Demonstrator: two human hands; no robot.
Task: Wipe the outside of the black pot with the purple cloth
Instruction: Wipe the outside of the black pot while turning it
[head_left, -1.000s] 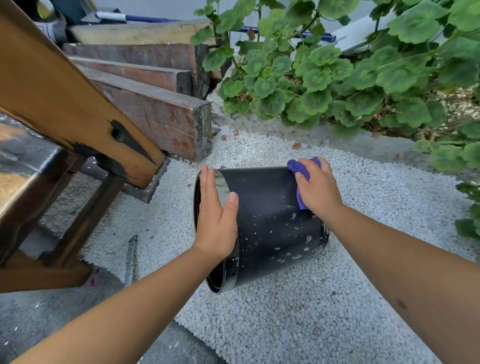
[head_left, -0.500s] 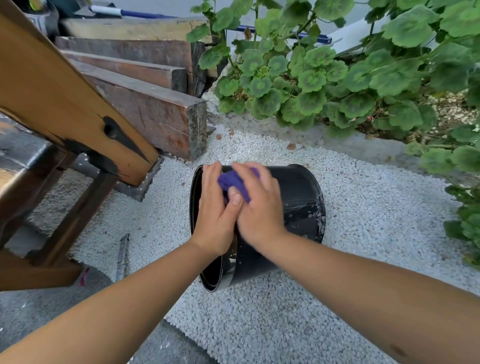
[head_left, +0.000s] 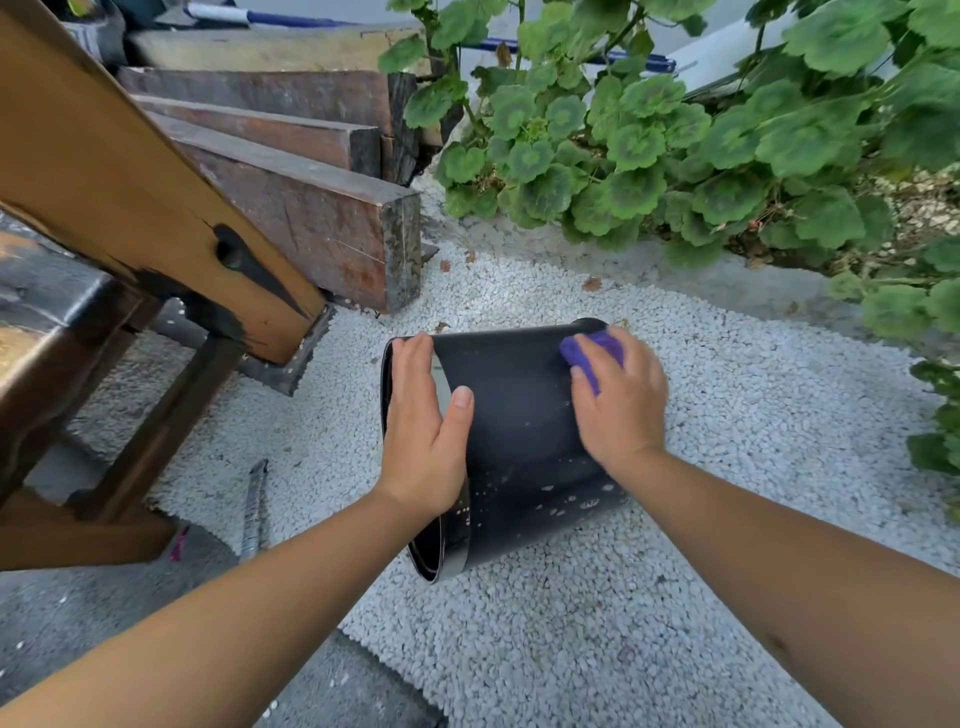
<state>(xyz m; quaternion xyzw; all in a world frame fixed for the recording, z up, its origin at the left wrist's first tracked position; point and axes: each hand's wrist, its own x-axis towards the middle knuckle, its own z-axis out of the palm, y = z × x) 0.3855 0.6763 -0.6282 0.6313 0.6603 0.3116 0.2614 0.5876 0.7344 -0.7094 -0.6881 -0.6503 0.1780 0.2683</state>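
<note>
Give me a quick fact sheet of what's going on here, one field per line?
Setting: outdoors, white gravel beside geranium plants and stacked wooden beams
Pot: black pot lying on its side, opening toward the left
Left hand: left hand grips the pot's rim, thumb on the outside wall
Right hand: right hand presses the purple cloth on the pot near its base end
Dirt left: pale specks on the pot's lower side
</note>
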